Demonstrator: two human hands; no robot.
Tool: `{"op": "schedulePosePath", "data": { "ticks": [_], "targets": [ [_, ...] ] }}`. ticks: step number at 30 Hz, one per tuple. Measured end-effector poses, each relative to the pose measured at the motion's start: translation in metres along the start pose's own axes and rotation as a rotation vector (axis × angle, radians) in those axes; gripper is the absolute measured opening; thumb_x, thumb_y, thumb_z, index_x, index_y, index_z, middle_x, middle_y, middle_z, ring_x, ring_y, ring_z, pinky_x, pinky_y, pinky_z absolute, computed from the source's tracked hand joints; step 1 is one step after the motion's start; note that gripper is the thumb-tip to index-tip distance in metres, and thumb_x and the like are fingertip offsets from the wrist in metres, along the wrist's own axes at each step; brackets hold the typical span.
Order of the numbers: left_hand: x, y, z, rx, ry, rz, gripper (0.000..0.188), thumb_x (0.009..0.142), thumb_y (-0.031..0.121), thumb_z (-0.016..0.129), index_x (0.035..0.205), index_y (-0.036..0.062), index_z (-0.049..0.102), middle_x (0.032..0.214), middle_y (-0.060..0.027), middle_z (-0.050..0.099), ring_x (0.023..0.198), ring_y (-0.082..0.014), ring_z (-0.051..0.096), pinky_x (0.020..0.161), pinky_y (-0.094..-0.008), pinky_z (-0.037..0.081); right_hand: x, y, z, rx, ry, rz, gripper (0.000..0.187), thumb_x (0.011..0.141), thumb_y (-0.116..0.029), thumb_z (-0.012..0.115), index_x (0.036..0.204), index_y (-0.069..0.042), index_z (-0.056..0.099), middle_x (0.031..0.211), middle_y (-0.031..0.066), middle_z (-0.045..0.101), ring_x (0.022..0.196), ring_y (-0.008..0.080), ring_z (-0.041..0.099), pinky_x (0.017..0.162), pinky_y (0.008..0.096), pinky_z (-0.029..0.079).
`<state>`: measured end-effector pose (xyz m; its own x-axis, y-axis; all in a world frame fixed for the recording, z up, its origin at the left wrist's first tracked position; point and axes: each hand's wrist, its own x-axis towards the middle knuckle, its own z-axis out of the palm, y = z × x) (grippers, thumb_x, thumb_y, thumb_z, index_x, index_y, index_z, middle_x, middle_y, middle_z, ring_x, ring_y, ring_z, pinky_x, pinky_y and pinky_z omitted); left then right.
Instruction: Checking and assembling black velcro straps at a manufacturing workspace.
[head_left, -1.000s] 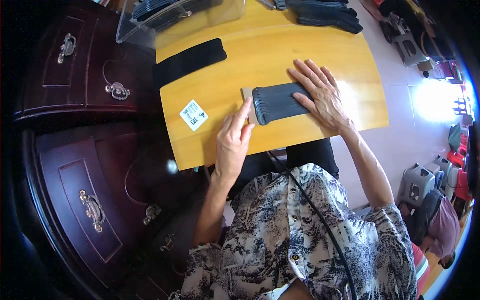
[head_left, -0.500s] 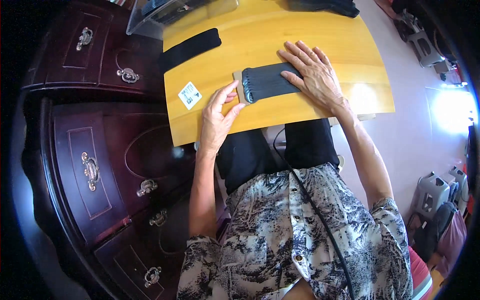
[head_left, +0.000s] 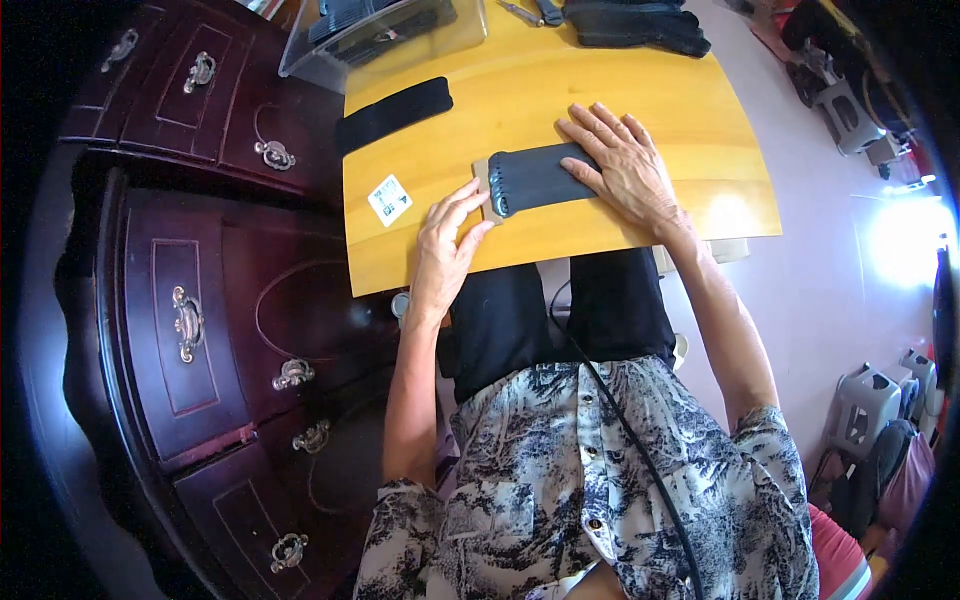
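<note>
A flat dark grey fabric piece [head_left: 545, 176], sock-like, lies on the yellow wooden table [head_left: 500, 90] in front of me. Its left end is gathered, with a shiny lighter edge, and a strip of brown card [head_left: 482, 180] sticks out there. My left hand [head_left: 445, 245] holds that card end, fingers at its far side and thumb at the near corner. Fingers spread, my right hand [head_left: 630, 175] rests flat over the fabric's right end, hiding it. Whether the card runs all the way inside the fabric cannot be seen.
A folded black fabric piece [head_left: 395, 115] lies at the table's left edge, near a white printed label [head_left: 389, 200]. At the back stand a clear plastic bin [head_left: 410, 40] and a pile of black fabric pieces [head_left: 635, 25]. Scissors-like tools [head_left: 530, 12] lie between. Dark drawers [head_left: 180, 330] border the left.
The fabric's ridges have smoothed out, and it lies flatter. My left fingers have shifted slightly along the card end. The whole view has tilted a little, showing more of the table's back.
</note>
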<state>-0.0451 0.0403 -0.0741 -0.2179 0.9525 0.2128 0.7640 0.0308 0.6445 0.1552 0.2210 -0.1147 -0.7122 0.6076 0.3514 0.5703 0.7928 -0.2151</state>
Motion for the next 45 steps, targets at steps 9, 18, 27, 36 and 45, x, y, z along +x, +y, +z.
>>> {"op": "schedulePosePath", "data": {
  "ticks": [9,18,27,36,45],
  "targets": [
    [0.021,0.002,0.007,0.136,0.016,0.037,0.035,0.088,0.001,0.059,0.123,0.0044,0.059,0.131,-0.0135,0.056,0.116,-0.0310,0.054,0.098,-0.0382,0.046,0.004,0.004,-0.005,0.049,-0.040,0.005,0.054,0.096,-0.052,0.040,0.139,-0.019,0.047,0.148,0.0067,0.040,0.140,0.0254,0.031,0.116,0.0448,0.019],
    [0.156,-0.052,0.029,0.232,0.005,0.283,0.027,0.085,-0.004,0.052,0.111,-0.0016,0.059,0.121,-0.0224,0.059,0.109,-0.0391,0.054,0.093,-0.0420,0.047,-0.006,0.000,-0.003,0.069,-0.003,0.019,0.054,0.095,-0.051,0.044,0.138,-0.018,0.048,0.147,0.0074,0.041,0.139,0.0258,0.032,0.115,0.0454,0.020],
    [0.157,-0.044,0.036,0.226,0.170,0.298,0.036,0.090,-0.004,0.045,0.126,-0.0038,0.051,0.131,-0.0237,0.052,0.123,-0.0385,0.049,0.098,-0.0432,0.044,-0.013,-0.006,-0.006,0.107,-0.075,0.034,0.057,0.096,-0.053,0.040,0.140,-0.017,0.045,0.149,0.0081,0.039,0.141,0.0259,0.029,0.116,0.0456,0.018],
    [0.066,0.015,0.059,0.515,-0.074,0.362,0.055,0.100,0.040,0.040,0.147,0.0122,0.034,0.152,-0.0163,0.031,0.140,-0.0352,0.028,0.115,-0.0481,0.018,0.008,0.024,0.013,-0.115,0.113,-0.212,0.047,0.095,-0.037,0.043,0.137,-0.017,0.048,0.146,0.0070,0.041,0.139,0.0278,0.032,0.111,0.0494,0.025],
    [0.069,-0.005,0.060,0.346,-0.101,0.288,0.061,0.099,0.056,0.024,0.149,0.0211,0.031,0.154,-0.0127,0.028,0.143,-0.0312,0.022,0.117,-0.0471,0.011,0.019,0.015,0.004,-0.439,-0.211,-0.182,0.050,0.101,-0.048,0.020,0.143,-0.029,0.038,0.153,-0.0003,0.032,0.142,0.0211,0.026,0.119,0.0431,0.015]
  ]
}}
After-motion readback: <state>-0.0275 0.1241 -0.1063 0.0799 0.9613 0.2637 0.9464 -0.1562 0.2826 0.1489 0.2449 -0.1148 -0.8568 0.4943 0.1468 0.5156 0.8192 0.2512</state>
